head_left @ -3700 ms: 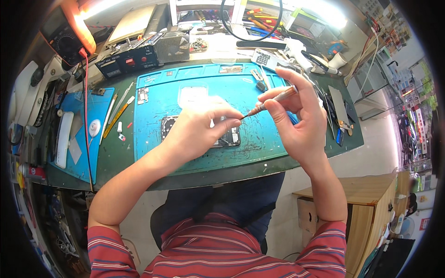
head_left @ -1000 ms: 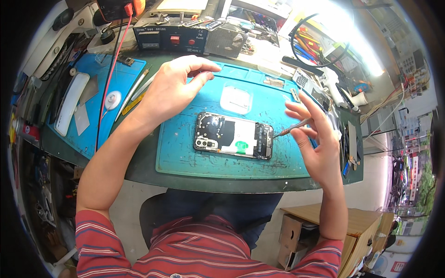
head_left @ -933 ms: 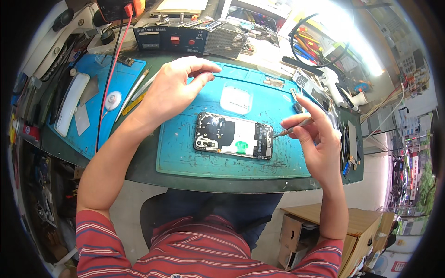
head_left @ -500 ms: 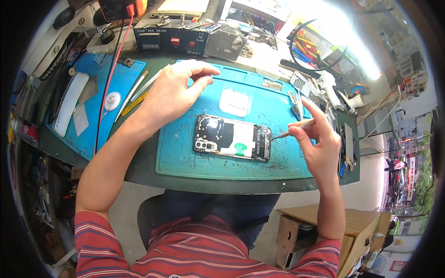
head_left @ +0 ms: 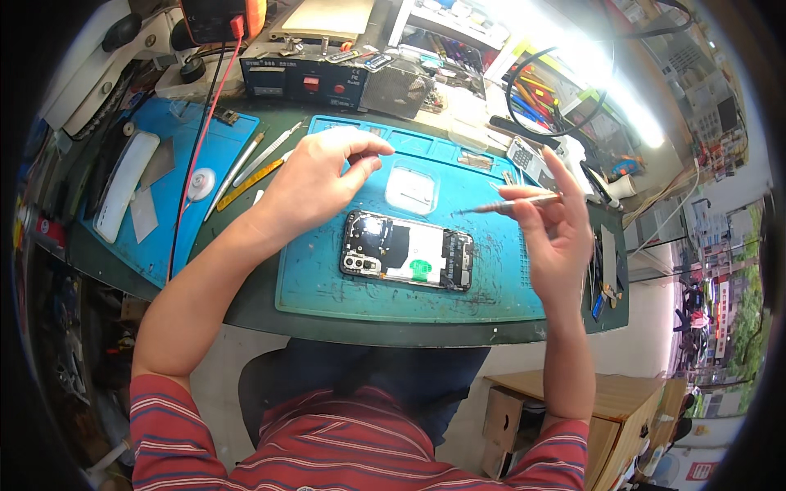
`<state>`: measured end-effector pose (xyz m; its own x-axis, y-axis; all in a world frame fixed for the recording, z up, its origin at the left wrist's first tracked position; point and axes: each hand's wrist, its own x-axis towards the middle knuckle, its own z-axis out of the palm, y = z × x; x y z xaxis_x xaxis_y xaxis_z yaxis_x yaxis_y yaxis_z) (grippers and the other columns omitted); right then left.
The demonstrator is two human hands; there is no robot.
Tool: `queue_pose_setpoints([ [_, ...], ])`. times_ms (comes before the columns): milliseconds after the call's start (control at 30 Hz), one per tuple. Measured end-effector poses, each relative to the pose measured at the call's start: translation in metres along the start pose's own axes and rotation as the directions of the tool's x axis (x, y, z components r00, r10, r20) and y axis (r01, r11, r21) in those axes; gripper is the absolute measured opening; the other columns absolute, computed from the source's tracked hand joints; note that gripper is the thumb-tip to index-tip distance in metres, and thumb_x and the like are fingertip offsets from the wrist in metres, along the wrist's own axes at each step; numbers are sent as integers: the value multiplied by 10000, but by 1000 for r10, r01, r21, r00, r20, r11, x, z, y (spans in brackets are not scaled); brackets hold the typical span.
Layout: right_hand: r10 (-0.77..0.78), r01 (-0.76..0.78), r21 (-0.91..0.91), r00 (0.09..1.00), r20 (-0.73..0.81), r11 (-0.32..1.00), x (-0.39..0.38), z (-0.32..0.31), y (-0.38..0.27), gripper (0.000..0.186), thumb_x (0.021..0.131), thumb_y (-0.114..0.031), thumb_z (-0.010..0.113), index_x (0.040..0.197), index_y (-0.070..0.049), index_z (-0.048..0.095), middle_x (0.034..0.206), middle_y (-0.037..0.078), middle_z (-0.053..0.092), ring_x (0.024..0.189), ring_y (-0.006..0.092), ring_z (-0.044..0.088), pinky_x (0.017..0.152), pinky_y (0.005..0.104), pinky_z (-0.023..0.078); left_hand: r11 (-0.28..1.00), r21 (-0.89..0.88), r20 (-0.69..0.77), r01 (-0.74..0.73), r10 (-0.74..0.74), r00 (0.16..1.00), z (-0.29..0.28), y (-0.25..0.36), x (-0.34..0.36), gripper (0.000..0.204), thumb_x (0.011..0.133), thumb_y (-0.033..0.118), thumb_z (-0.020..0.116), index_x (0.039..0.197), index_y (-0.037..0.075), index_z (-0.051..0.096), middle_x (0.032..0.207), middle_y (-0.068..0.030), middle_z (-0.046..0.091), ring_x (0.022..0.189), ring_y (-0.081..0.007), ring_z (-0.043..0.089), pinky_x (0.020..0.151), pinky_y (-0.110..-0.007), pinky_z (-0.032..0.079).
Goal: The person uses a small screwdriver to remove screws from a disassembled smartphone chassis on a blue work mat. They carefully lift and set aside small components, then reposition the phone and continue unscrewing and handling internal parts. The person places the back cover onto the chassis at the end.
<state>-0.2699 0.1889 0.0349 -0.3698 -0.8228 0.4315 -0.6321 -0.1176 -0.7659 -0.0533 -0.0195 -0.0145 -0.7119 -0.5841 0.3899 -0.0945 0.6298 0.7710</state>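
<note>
A phone (head_left: 405,252) lies without its back cover on the blue work mat (head_left: 327,303). Its white battery, green sticker, camera lenses and dark inner parts show. My right hand (head_left: 557,237) grips a slim precision screwdriver (head_left: 495,208), whose tip hangs above the phone's upper right, apart from it. My left hand (head_left: 319,180) hovers beyond the phone's left end; thumb and forefinger are bent but apart, and I see nothing between them. Just past the phone sits a small clear plastic tray (head_left: 411,191).
A boxy dark bench unit (head_left: 303,82) stands at the back. Left are a second blue mat (head_left: 160,254), a red cable (head_left: 211,106) and a yellow-handled tool (head_left: 250,185). Tools crowd the right table edge, with a tablet-like keypad (head_left: 528,159) behind.
My right hand has lifted the screwdriver off the phone's right end and tilted it up and away. My left hand has shifted slightly nearer, its fingers held much the same.
</note>
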Motion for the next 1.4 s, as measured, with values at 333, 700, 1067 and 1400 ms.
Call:
queue_pose_setpoints([
  [333,43,-47,108,998,38,993,6,39,28,576,1025,-31,691,1552,18,462,1049,154,794,975,180,774,885,319,601,977,115,36,-177,174,984,6,4,-4,192,971,92,719,1143,17,759,1069,-140,764,939,-304,730,862,-393,564],
  [700,50,-47,187,999,-11,981,8,40,12,586,1036,-73,703,1545,54,443,1063,174,791,973,199,776,883,326,604,918,165,68,-361,354,933,23,11,-10,276,874,105,806,1143,78,749,1012,-96,715,1012,-294,698,890,-417,561],
  [1067,47,-30,240,997,-67,970,11,38,-2,588,1035,-79,710,1543,49,442,1057,178,785,976,218,784,887,336,615,934,114,-4,-338,341,940,23,10,-7,110,868,106,826,925,42,756,878,-77,728,850,-267,696,751,-382,543],
  [1400,-87,90,51,995,-54,995,8,38,-16,579,1028,-83,719,1541,6,466,1043,143,798,962,158,770,872,315,607,973,9,-4,-233,233,973,17,19,-9,118,897,123,825,923,23,768,835,-85,725,778,-219,691,650,-350,524],
])
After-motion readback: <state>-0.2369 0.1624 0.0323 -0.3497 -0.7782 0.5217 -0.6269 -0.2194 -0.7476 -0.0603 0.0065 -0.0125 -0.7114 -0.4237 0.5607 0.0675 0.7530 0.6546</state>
